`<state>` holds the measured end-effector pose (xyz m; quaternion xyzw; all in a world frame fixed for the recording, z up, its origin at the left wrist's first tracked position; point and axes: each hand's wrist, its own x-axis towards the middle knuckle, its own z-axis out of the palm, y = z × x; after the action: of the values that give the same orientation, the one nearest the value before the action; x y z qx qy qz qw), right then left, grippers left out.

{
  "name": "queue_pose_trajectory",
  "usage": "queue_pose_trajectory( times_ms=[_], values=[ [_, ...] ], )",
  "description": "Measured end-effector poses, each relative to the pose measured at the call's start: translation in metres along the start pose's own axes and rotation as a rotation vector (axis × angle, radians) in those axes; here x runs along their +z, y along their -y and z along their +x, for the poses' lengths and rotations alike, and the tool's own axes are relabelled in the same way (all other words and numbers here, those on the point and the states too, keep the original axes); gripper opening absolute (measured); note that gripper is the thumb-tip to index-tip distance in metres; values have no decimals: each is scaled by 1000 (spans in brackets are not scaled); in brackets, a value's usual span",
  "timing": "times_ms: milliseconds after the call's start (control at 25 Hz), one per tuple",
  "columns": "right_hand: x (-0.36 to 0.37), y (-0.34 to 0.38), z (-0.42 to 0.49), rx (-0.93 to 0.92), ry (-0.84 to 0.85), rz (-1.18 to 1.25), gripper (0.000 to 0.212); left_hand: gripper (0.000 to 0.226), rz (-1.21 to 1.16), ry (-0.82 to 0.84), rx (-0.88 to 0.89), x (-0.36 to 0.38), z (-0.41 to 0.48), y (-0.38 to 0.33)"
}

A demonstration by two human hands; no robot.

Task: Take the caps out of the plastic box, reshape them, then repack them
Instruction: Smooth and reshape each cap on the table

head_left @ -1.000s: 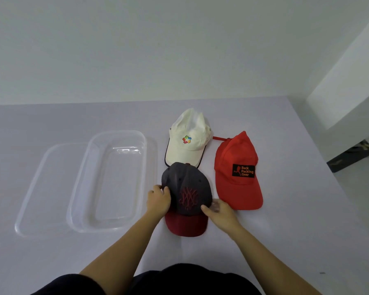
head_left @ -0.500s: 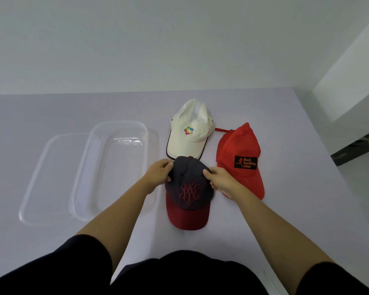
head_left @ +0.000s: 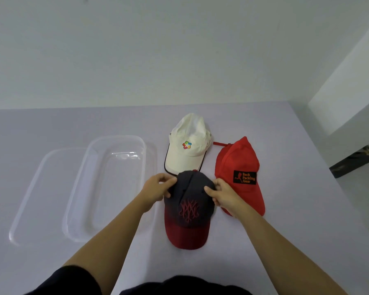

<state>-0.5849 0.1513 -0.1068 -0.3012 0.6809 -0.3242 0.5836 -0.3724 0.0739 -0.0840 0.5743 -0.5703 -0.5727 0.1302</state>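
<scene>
A dark grey cap with a maroon brim (head_left: 189,211) lies on the table in front of me, brim toward me. My left hand (head_left: 158,188) pinches the left side of its crown and my right hand (head_left: 223,193) pinches the right side. Behind it lies a cream cap (head_left: 188,145) with a small coloured logo. To the right lies a red cap (head_left: 238,167) with a black patch. The clear plastic box (head_left: 107,188) stands to the left with nothing in it.
The box's clear lid (head_left: 41,188) lies flat at the left of the box, partly under it. The table's right edge (head_left: 320,167) drops off to the floor. A white wall rises behind the table.
Both hands slid from the lower sides of the dark cap, near the brim, up to the top of its crown. The view has shifted a little.
</scene>
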Motion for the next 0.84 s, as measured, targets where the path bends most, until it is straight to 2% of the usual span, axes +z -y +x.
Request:
queue_pose_trajectory(
  times_ms=[240, 360, 480, 640, 840],
  values=[
    [5, 2, 5, -61, -6, 17, 25, 22, 61, 111, 11, 6, 5, -5],
    [4, 5, 3, -79, -25, -57, 30, 18, 33, 153, -11, 4, 5, -9],
    [2, 10, -2, -85, -18, -208, 22, 20, 42, 146, -52, 1, 2, -9],
    [4, 15, -1, -18, 20, -167, 26, 23, -45, 177, -87, 3, 2, -16],
    [-2, 12, 7, -104, -30, -375, 28, 25, 38, 108, -92, 5, 7, -7]
  ],
)
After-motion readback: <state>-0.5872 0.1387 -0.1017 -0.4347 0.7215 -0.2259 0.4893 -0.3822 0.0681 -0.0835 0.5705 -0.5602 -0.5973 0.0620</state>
